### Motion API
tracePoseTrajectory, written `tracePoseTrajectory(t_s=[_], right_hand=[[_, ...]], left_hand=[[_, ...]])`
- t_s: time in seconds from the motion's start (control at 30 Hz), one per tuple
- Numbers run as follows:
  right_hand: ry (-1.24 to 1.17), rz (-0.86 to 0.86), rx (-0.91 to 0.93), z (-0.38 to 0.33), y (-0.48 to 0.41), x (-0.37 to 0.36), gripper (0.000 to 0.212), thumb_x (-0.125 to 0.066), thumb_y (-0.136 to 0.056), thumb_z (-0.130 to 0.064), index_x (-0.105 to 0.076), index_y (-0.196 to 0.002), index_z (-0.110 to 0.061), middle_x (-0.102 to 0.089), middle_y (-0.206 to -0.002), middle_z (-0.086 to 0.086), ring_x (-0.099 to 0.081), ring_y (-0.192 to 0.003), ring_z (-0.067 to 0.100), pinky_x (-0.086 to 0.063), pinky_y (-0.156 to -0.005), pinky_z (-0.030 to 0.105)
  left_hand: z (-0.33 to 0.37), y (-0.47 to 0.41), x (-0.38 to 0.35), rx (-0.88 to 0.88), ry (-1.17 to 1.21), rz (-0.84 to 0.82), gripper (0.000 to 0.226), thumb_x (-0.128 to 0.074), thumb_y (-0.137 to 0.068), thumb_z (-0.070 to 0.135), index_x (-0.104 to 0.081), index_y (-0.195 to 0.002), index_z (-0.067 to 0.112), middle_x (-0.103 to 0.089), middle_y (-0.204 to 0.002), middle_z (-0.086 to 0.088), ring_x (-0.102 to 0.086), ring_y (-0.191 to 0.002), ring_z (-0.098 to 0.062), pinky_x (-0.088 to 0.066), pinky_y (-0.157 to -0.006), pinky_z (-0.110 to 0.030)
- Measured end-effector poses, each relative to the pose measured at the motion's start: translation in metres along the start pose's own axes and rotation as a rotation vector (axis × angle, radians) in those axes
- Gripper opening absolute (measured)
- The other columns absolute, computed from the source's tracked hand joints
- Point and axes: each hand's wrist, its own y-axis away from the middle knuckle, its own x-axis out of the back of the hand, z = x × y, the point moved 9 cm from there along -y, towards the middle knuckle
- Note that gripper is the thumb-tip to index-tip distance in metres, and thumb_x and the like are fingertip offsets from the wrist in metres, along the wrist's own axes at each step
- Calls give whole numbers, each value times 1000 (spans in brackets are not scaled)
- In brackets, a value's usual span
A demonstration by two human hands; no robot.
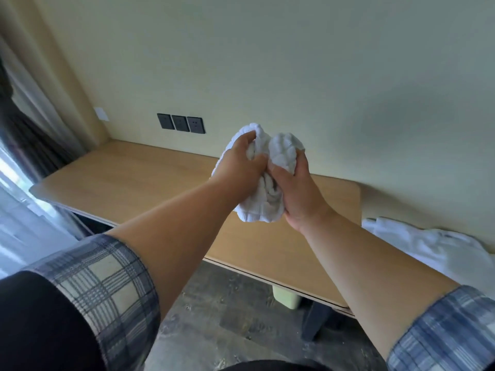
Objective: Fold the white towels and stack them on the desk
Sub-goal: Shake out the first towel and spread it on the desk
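you're at the start of the fold: both hands are clamped on one bunched white waffle-weave cloth towel [263,180], held in the air above the light wooden bench [128,178], not touching it. left hand [239,163] grips the upper left of the wad, right hand [296,190] grips the right side, knuckles nearly touching, so the hands are together.

next move, as i judge it: find two corners, draw the hands apart to open the towel out, then lay it flat on the bench under the hands.

count: one towel in hand; a loose white towel heap [439,247] well off to the right of your right hand, number of pieces in it unclear. no folded stack visible on the bench yet. two hands, one bench.
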Motion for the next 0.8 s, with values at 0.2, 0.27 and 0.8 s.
tracePoseTrajectory(t_s=[0.2, 0.27, 0.8], right_hand=[[-11, -127, -51, 53, -38, -87, 41, -69, -91, -25, -56, -109, -60, -64, -132, 7, -64, -120, 27, -49, -102, 55], [-34, -151, -69, 74, -57, -110, 40, -68, -93, -23, -52, -115, -52, -64, -131, 10, -64, -119, 28, -50, -102, 57], [112, -411, -183, 211, -246, -287, 59, -67, -84, -38, -41, -135, -30, -69, -117, -8, -69, -108, 10, -58, -85, 31]], left_hand=[[-63, -26, 77, 42, 1, 108, 52, -57, -96, 40, -39, -144, 43, -61, -123, 6, -63, -106, -14, -52, -93, -36], [-83, -42, 99, 60, -30, 140, 52, -57, -95, 39, -40, -144, 41, -61, -124, 4, -62, -106, -15, -52, -94, -37], [-230, -201, 270, 232, -55, 383, 56, -54, -96, 39, -33, -149, 41, -47, -132, 8, -53, -109, -11, -41, -77, -20]])
